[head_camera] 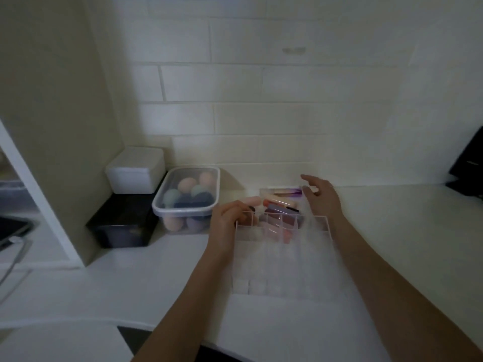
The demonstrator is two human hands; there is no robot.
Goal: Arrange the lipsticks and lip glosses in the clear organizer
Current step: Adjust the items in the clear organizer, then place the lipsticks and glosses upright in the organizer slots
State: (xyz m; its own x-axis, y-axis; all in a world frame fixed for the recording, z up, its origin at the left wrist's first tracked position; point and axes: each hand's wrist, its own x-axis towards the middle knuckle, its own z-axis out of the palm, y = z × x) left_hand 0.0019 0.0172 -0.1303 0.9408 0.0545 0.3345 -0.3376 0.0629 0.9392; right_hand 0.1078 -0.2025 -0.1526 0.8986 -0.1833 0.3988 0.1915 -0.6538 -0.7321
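Note:
A clear organizer (282,262) with several narrow slots stands on the white counter in front of me. Behind it lies a pile of lipsticks and lip glosses (281,205) in pink, red and purple, inside a small clear tray. My left hand (227,220) rests at the organizer's far left corner, its fingers curled around a pale pink tube (252,201). My right hand (320,197) hovers over the right side of the pile with its fingers spread and nothing in it. The picture is dim and blurred.
A lidded clear box of makeup sponges (187,197) stands left of the pile. Further left a white box (136,169) sits on a black box (122,226). A tiled wall runs close behind. A dark object (467,168) sits at the far right.

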